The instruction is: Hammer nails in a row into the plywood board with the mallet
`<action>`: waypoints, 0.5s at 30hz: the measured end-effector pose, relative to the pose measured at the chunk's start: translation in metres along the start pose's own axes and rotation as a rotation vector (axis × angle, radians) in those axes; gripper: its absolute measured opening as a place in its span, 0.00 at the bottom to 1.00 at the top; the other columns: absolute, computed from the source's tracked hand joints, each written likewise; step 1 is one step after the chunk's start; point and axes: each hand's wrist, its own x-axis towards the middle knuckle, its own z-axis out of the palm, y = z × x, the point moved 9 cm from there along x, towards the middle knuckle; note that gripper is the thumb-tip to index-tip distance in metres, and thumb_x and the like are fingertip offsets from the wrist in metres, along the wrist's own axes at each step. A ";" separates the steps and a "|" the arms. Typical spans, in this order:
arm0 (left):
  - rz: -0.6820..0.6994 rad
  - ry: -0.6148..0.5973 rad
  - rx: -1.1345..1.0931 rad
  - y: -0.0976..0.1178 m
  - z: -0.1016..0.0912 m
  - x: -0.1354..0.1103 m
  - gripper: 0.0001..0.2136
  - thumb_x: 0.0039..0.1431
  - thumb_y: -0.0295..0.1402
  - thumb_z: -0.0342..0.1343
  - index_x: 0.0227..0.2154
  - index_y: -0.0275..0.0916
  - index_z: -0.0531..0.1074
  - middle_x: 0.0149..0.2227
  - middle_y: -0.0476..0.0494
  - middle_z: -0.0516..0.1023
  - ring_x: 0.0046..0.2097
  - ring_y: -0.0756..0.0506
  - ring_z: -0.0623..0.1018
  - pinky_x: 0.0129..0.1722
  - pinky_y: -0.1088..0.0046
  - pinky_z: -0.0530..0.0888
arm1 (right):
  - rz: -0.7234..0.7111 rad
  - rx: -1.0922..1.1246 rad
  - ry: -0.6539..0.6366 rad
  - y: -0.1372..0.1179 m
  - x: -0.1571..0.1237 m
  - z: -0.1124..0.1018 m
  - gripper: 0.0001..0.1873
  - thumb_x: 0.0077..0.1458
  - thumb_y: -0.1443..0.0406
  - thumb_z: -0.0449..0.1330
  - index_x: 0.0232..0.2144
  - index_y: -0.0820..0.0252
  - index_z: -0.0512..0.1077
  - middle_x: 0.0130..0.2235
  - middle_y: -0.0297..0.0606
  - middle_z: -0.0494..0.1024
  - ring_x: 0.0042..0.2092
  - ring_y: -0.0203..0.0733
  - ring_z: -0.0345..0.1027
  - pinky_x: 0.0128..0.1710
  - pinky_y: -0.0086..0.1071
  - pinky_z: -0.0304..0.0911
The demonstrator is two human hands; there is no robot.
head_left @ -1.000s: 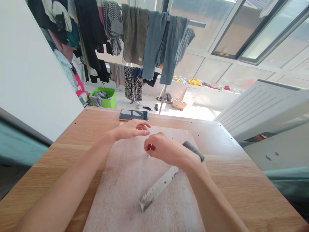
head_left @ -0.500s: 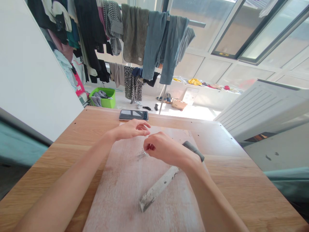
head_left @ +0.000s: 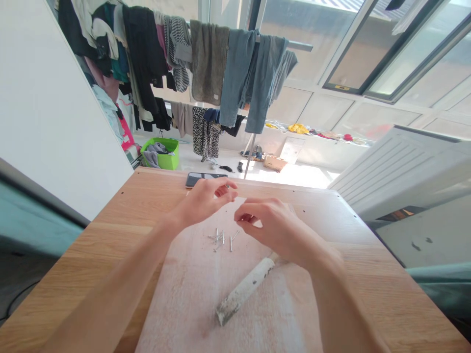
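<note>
Both my hands hover over the far end of a pale wooden board [head_left: 184, 299] on the table [head_left: 121, 211]. My left hand [head_left: 204, 200] has thumb and fingertips pinched together; what it pinches is too small to make out. My right hand [head_left: 270, 223] is loosely curled, its fingers apart, with nothing visible in it. Several small metal nails [head_left: 222, 238] lie scattered on the board just below and between the two hands. A hammer [head_left: 245, 289] with a whitish, stained handle lies diagonally on the board under my right forearm; its head is hidden by that hand.
A dark phone [head_left: 198, 178] lies flat at the table's far edge, behind my left hand. Beyond the table, clothes hang on a rack [head_left: 235, 73], with a green basket [head_left: 164, 153] on the floor. A white radiator-like panel [head_left: 405, 166] stands to the right.
My right hand has opened from a fist and shifted right and away, and several nails now lie on the board. My left hand rose slightly toward the phone. The view tilted a little.
</note>
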 end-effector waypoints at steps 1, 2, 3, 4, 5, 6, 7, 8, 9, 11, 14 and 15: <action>0.017 0.046 0.004 0.012 -0.005 -0.006 0.13 0.66 0.41 0.54 0.44 0.39 0.77 0.32 0.46 0.82 0.36 0.45 0.80 0.42 0.67 0.75 | -0.013 0.020 0.037 -0.003 -0.005 -0.009 0.09 0.60 0.72 0.58 0.31 0.57 0.76 0.35 0.33 0.80 0.33 0.35 0.70 0.34 0.29 0.62; 0.034 0.060 0.015 0.023 -0.006 -0.015 0.13 0.68 0.41 0.52 0.44 0.40 0.77 0.30 0.47 0.82 0.34 0.46 0.80 0.40 0.68 0.75 | -0.020 0.040 0.075 -0.005 -0.011 -0.016 0.09 0.62 0.69 0.58 0.32 0.56 0.76 0.37 0.33 0.80 0.34 0.35 0.72 0.35 0.29 0.63; 0.054 0.060 0.031 0.032 -0.006 -0.025 0.13 0.69 0.40 0.51 0.45 0.40 0.76 0.29 0.48 0.81 0.34 0.46 0.80 0.40 0.68 0.75 | -0.019 0.054 0.109 -0.004 -0.017 -0.023 0.08 0.64 0.67 0.57 0.34 0.55 0.77 0.38 0.34 0.80 0.35 0.36 0.73 0.35 0.29 0.65; 0.083 0.061 0.059 0.040 -0.005 -0.037 0.12 0.70 0.38 0.50 0.47 0.42 0.76 0.31 0.48 0.82 0.35 0.46 0.80 0.41 0.67 0.75 | -0.003 0.049 0.149 0.002 -0.025 -0.028 0.10 0.65 0.64 0.56 0.34 0.54 0.76 0.39 0.35 0.80 0.36 0.37 0.73 0.34 0.29 0.66; 0.113 0.080 0.107 0.045 -0.004 -0.051 0.12 0.70 0.35 0.49 0.48 0.43 0.75 0.34 0.47 0.82 0.38 0.45 0.81 0.43 0.66 0.75 | 0.029 0.025 0.177 0.011 -0.035 -0.032 0.11 0.66 0.62 0.54 0.36 0.53 0.76 0.41 0.37 0.81 0.36 0.38 0.74 0.33 0.29 0.66; 0.134 0.103 0.171 0.048 -0.004 -0.068 0.12 0.70 0.33 0.48 0.49 0.44 0.75 0.38 0.46 0.82 0.41 0.44 0.80 0.45 0.64 0.75 | 0.081 -0.010 0.207 0.025 -0.046 -0.033 0.12 0.67 0.60 0.53 0.37 0.52 0.76 0.43 0.38 0.80 0.36 0.39 0.74 0.31 0.30 0.67; 0.160 0.114 0.235 0.048 -0.001 -0.085 0.12 0.70 0.31 0.48 0.49 0.44 0.75 0.40 0.45 0.82 0.43 0.43 0.80 0.46 0.62 0.75 | 0.159 -0.055 0.260 0.043 -0.060 -0.036 0.12 0.66 0.58 0.54 0.38 0.52 0.76 0.44 0.38 0.80 0.34 0.40 0.74 0.30 0.31 0.67; 0.184 0.134 0.297 0.046 0.002 -0.104 0.12 0.69 0.29 0.47 0.47 0.45 0.75 0.39 0.44 0.82 0.42 0.42 0.80 0.45 0.61 0.76 | 0.252 -0.100 0.318 0.064 -0.077 -0.037 0.12 0.64 0.56 0.54 0.39 0.51 0.76 0.44 0.39 0.81 0.33 0.42 0.75 0.29 0.33 0.68; 0.196 0.148 0.352 0.041 0.005 -0.122 0.12 0.69 0.28 0.47 0.46 0.45 0.75 0.38 0.44 0.82 0.41 0.42 0.80 0.44 0.61 0.76 | 0.357 -0.147 0.410 0.086 -0.099 -0.040 0.13 0.62 0.55 0.54 0.39 0.51 0.76 0.43 0.41 0.81 0.31 0.44 0.75 0.28 0.35 0.68; 0.254 0.188 0.439 0.031 0.013 -0.158 0.11 0.68 0.28 0.48 0.46 0.45 0.74 0.38 0.44 0.82 0.41 0.41 0.81 0.43 0.60 0.77 | 0.595 -0.264 0.555 0.128 -0.147 -0.038 0.17 0.58 0.51 0.53 0.39 0.52 0.75 0.44 0.45 0.82 0.30 0.50 0.77 0.31 0.44 0.70; 0.321 0.242 0.533 0.014 0.024 -0.196 0.10 0.67 0.31 0.50 0.45 0.42 0.75 0.39 0.43 0.84 0.44 0.40 0.83 0.45 0.60 0.79 | 0.891 -0.234 0.553 0.178 -0.206 -0.006 0.25 0.54 0.46 0.51 0.43 0.52 0.75 0.46 0.49 0.81 0.35 0.58 0.79 0.37 0.52 0.72; 0.330 0.270 0.555 0.009 0.026 -0.203 0.10 0.67 0.31 0.50 0.46 0.41 0.75 0.39 0.43 0.85 0.44 0.40 0.83 0.46 0.62 0.79 | 0.946 -0.150 0.498 0.189 -0.217 0.011 0.27 0.52 0.44 0.52 0.44 0.52 0.75 0.45 0.49 0.82 0.37 0.59 0.80 0.40 0.52 0.72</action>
